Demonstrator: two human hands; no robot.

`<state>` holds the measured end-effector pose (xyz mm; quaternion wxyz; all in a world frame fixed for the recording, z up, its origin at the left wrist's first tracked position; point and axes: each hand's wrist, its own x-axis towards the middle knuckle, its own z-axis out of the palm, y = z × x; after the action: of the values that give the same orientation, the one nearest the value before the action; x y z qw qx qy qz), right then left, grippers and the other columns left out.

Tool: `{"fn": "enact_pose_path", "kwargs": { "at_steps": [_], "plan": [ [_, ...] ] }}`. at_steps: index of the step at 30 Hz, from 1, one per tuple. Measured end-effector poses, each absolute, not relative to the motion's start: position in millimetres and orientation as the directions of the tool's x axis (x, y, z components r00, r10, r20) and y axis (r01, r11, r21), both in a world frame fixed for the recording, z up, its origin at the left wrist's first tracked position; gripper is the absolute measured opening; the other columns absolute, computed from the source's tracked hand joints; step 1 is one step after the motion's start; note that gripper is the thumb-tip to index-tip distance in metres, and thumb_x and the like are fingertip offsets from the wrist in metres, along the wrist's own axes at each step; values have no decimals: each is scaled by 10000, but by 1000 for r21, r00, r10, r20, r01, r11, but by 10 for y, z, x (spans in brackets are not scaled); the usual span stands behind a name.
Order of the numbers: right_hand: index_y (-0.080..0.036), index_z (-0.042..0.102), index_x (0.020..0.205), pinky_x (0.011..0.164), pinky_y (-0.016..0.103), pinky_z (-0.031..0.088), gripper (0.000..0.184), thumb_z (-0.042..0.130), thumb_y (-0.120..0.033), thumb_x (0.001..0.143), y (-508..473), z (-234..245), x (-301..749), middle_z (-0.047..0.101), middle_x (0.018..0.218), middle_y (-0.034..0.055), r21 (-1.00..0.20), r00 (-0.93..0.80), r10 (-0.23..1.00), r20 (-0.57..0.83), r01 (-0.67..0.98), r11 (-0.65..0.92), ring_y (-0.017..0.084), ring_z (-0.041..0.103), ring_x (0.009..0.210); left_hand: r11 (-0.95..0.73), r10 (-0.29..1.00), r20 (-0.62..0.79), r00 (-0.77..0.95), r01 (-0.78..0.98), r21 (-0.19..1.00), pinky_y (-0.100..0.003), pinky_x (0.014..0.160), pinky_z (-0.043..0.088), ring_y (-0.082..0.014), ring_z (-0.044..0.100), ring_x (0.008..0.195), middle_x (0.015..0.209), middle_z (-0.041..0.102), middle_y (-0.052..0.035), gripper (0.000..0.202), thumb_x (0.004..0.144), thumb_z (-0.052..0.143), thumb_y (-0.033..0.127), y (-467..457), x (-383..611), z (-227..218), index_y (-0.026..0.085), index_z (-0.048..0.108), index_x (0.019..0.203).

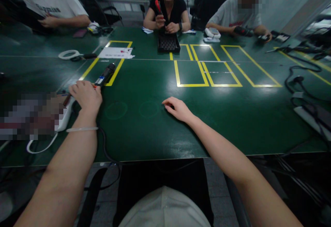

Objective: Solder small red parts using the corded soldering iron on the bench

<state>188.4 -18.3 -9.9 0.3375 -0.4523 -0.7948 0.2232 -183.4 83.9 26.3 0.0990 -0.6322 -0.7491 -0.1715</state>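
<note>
On the left of the green table, my left hand (89,97) is closed, back side up, at the red end of a black cylindrical tool (105,74). The tool carries a blue and white label and points forward and right, like an electric screwdriver. Most of my left fingers are hidden behind the hand. My right hand (178,109) rests near the table's middle, fingers curled, with thumb and forefinger close together. A tiny dark speck shows at its fingertips, too small to name. Just left of it, a faint circle (149,109) is marked on the table.
Yellow tape outlines (192,85) mark the green table (160,137). A white sheet (115,52) and a white ring-shaped tool (68,54) lie far left. Across sits a person with a red tool (157,6) above a black tray (168,44). Cables (289,78) run along the right.
</note>
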Motion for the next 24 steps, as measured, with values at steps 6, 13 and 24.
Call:
{"fn": "enact_pose_path", "kwargs": {
  "at_steps": [6,13,24],
  "plan": [
    [-197,661,1033,813,310,461,171,535,-167,921,-184,-80,1884,638,922,46,-652,-371,870,324,579,490,177,594,854,127,896,375,-237,947,295,-521,1120,199,-347,353,1281,1378,431,-191,413,963,453,348,825,-1847,282,27,513,1216],
    [-190,663,1039,840,315,462,173,538,-163,923,-170,-80,1885,650,948,54,-649,-372,873,316,586,485,181,598,878,-54,919,341,-201,789,612,-375,1002,411,-187,552,1015,1117,608,-75,329,991,431,309,841,-1671,321,92,542,1213],
    [-175,644,1116,737,269,478,233,591,-293,923,-221,-117,1758,661,888,15,-897,-368,895,252,258,358,126,586,756,-122,781,-111,614,325,938,-240,599,439,-125,547,644,769,602,-17,690,922,587,466,224,-646,416,131,412,1499]
  ]
}}
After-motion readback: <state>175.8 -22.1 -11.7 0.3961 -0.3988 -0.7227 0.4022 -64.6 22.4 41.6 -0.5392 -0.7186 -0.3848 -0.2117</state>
